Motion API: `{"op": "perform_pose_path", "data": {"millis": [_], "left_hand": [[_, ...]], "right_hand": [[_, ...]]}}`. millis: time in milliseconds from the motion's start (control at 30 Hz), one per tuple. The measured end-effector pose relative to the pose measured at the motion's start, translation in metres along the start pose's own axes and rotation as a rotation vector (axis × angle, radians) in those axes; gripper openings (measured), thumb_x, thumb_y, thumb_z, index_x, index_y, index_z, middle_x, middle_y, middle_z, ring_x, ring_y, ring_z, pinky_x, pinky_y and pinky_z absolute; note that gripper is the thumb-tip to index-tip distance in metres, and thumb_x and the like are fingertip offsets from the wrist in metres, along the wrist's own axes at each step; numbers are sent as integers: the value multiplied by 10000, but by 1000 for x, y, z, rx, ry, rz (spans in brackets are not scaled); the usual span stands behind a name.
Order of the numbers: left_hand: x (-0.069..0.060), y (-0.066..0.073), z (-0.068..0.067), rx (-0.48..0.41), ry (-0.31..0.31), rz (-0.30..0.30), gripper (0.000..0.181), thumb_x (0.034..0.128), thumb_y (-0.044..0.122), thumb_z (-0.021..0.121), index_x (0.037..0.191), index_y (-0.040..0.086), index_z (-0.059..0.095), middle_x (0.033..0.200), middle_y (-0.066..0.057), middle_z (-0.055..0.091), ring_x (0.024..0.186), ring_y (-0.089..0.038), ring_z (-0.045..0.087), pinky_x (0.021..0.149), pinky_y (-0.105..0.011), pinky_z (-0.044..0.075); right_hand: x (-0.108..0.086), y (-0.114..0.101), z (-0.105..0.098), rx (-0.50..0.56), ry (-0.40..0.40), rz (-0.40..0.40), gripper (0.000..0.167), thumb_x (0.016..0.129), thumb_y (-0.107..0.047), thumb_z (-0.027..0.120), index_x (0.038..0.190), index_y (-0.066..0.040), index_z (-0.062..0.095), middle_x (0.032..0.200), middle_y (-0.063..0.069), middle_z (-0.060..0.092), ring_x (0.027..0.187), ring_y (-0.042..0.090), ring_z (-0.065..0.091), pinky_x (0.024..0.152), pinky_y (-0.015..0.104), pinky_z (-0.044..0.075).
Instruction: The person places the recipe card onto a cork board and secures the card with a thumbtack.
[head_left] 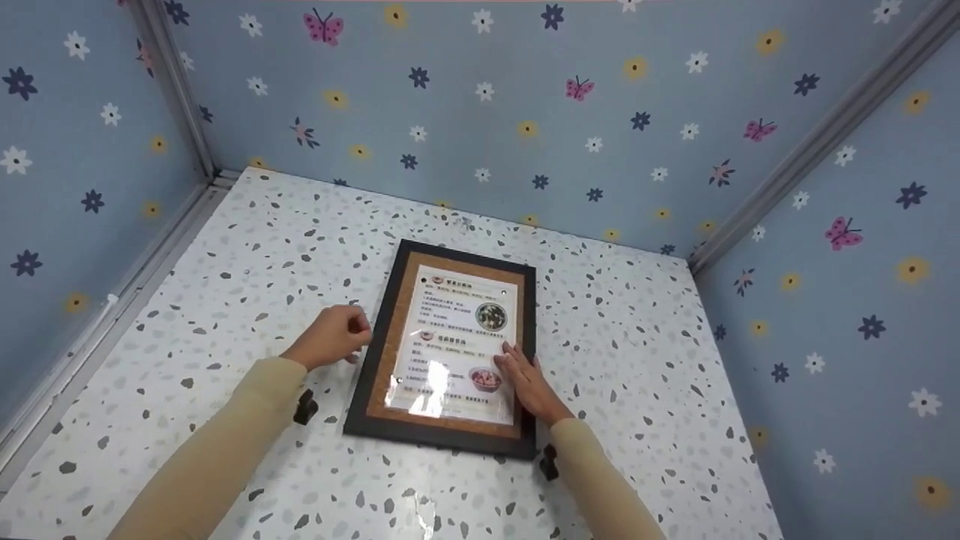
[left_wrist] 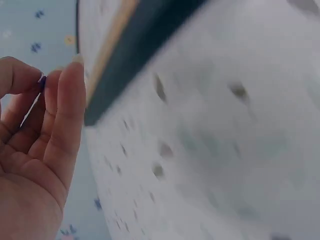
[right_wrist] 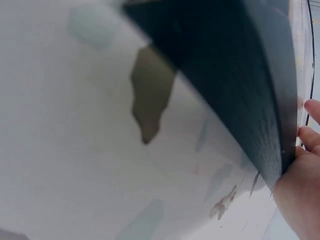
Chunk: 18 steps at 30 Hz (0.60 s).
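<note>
A black-framed cork board (head_left: 465, 444) lies on the speckled tabletop. On its cork is a glossy printed sheet (head_left: 450, 352) with text and two pictures of bowls of food. Small round pin heads show near some of the sheet's corners. My left hand (head_left: 330, 336) is just off the frame's left side; its thumb and forefinger pinch a small purple push pin (left_wrist: 42, 81), mostly hidden by the fingertips. My right hand (head_left: 529, 382) rests over the right side of the frame, fingers extended onto the sheet. In the right wrist view, the right hand (right_wrist: 305, 170) touches the frame's edge.
The white speckled table (head_left: 630, 375) extends around the board. Blue flowered panels (head_left: 487, 112) stand behind it and on both sides, with grey metal posts (head_left: 810, 142) at the corners. Light reflects off the sheet's lower left part.
</note>
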<state>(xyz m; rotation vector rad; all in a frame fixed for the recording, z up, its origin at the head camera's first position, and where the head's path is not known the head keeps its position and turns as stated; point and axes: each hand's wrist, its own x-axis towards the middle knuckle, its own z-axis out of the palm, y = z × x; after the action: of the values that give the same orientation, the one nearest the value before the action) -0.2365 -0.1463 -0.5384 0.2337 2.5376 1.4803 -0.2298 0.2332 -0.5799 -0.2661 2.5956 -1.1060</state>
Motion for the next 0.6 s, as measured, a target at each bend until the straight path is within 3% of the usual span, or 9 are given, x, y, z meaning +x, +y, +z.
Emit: {"op": "perform_pose_path", "data": {"millis": [67,200,300,400,500,600], "left_hand": [[4,11,11,-49,-4,31,59,925,60,647,891,18,621,840,-124,616,719,-348,645,565,-340,566],[11,29,36,-58,-38,61,103,925,136,703,906,36,690,830,-92,645,664,-333,642,552,-355,550],[14,37,55,10,-112,52,128,885,158,757,880,62,674,780,-55,641,591,-269,623,519,-341,525],[16,42,74,114,-201,49,239,828,186,819,829,92,599,774,-31,606,505,-173,575,479,-299,487],[19,46,89,201,-274,87,321,785,213,857,746,103,558,728,-28,591,458,-112,526,474,-261,433],[20,50,98,222,-332,106,301,779,186,860,688,102,586,678,-22,590,462,-107,529,487,-257,435]], "right_hand": [[0,0,1,12,5,-6,549,1083,-444,253,1442,-129,523,1616,5,232,1500,233,61,1168,497,-52],[1,1,1,24,16,-47,553,1085,-424,274,1450,-74,499,1604,48,267,1498,256,91,1168,491,-60],[2,2,2,24,10,-48,590,1071,-465,301,1503,-78,413,1604,52,262,1498,250,91,1168,487,-63],[2,2,2,4,10,-50,606,1058,-495,334,1494,-85,428,1599,48,268,1496,236,103,1171,481,-52],[1,2,1,-6,7,-62,549,1060,-444,383,1450,-75,494,1597,48,272,1496,233,107,1172,478,-51],[0,3,0,-28,-21,-71,464,1052,-306,462,1461,-86,482,1606,31,253,1498,218,94,1173,464,-55]]}}
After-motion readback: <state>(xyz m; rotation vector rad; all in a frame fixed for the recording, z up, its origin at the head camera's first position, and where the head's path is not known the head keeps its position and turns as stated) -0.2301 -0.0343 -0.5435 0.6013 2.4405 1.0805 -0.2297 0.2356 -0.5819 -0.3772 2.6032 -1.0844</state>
